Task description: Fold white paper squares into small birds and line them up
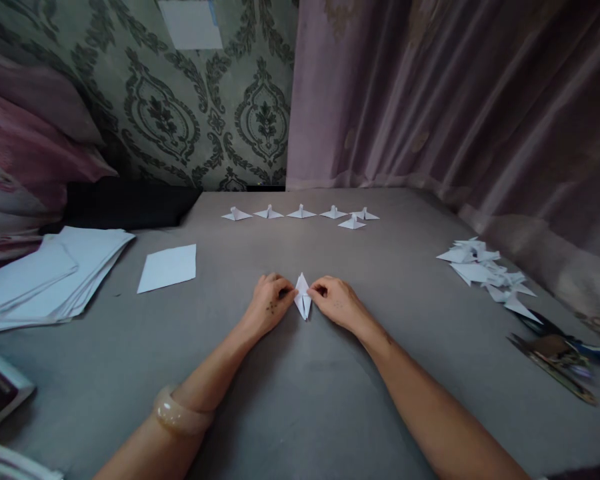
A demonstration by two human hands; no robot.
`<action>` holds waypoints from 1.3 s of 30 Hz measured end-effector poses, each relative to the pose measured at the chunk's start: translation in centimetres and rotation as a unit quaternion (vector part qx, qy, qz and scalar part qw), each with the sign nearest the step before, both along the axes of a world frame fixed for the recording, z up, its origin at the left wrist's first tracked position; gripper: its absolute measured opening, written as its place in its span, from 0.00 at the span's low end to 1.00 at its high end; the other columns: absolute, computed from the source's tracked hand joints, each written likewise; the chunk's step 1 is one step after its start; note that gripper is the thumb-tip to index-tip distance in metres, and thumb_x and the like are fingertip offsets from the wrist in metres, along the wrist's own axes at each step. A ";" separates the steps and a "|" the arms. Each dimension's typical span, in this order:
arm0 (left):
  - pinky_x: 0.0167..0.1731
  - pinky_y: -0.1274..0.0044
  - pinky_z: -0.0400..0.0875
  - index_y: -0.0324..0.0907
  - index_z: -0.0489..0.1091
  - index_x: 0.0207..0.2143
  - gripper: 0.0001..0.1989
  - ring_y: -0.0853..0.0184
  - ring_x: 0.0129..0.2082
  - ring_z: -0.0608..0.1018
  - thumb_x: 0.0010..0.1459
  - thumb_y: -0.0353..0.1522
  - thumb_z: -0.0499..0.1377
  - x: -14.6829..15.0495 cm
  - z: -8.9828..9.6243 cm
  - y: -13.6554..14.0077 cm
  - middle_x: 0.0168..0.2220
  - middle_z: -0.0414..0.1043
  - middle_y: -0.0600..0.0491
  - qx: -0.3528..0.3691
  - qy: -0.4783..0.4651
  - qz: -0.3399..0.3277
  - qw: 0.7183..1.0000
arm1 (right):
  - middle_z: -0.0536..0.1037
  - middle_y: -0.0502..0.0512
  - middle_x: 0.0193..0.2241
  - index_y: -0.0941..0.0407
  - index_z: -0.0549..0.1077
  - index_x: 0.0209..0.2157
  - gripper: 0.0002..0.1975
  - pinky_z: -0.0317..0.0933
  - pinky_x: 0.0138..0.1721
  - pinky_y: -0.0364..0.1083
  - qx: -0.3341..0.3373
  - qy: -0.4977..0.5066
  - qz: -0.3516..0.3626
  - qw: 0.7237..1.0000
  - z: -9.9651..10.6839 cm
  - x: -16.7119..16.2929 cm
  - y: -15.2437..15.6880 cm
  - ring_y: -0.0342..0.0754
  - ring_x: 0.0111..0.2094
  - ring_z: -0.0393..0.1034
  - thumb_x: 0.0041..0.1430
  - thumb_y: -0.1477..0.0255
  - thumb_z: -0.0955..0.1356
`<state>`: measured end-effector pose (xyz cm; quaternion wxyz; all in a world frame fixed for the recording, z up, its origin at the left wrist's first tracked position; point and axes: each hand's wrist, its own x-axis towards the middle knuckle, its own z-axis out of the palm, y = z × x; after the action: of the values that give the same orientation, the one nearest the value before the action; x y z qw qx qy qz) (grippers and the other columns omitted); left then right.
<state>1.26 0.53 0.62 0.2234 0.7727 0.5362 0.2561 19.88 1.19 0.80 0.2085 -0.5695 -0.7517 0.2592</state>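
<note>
A small piece of white paper folded into a narrow diamond lies at the middle of the grey table, its long axis pointing away from me. A slit runs down its near half. My left hand pinches its left corner between thumb and fingertips, the other fingers curled. On the opposite side my right hand grips the right corner in the same way. A pale bangle circles my left forearm.
Several folded paper birds stand along the table's far side. A pile of folded paper lies right, beside scissors and tools. Left are a single paper sheet, a paper stack and a dark-topped box.
</note>
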 end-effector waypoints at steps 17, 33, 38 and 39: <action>0.41 0.69 0.63 0.40 0.70 0.28 0.08 0.63 0.36 0.69 0.58 0.32 0.55 0.2 -0.7 0.1 0.34 0.69 0.48 0.016 0.003 0.006 1.000 | 0.76 0.53 0.32 0.56 0.76 0.31 0.08 0.58 0.34 0.43 0.002 0.000 0.001 1.000 -0.1 -0.1 0.0 0.44 0.31 0.69 0.59 0.68 0.66; 0.42 0.69 0.66 0.41 0.69 0.42 0.16 0.61 0.40 0.68 0.60 0.22 0.46 1.1 -0.1 -1.8 0.40 0.69 0.47 0.075 0.103 -0.099 0.987 | 0.73 0.53 0.39 0.52 0.74 0.40 0.11 0.57 0.35 0.42 0.078 -0.075 0.053 0.993 0.8 -0.5 -2.2 0.44 0.37 0.69 0.65 0.74 0.60; 0.42 0.68 0.68 0.38 0.70 0.44 0.18 0.59 0.40 0.69 0.56 0.20 0.46 1.7 0.5 -2.9 0.40 0.68 0.44 0.056 0.183 -0.089 0.977 | 0.72 0.55 0.42 0.51 0.71 0.47 0.16 0.57 0.35 0.44 0.106 -0.177 0.090 0.974 1.5 -0.7 -3.6 0.47 0.41 0.67 0.64 0.78 0.59; 0.42 0.67 0.68 0.37 0.70 0.44 0.19 0.58 0.41 0.69 0.56 0.20 0.46 1.8 0.5 -3.1 0.40 0.68 0.43 0.051 0.193 -0.086 0.976 | 0.71 0.56 0.42 0.52 0.71 0.48 0.16 0.57 0.35 0.45 0.107 -0.187 0.090 0.972 1.6 -0.7 -3.7 0.48 0.42 0.66 0.64 0.79 0.59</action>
<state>3.08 -2.52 1.12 0.0972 0.8610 0.4873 0.1088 19.19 -2.55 2.45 0.0993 -0.5122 -0.8490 0.0838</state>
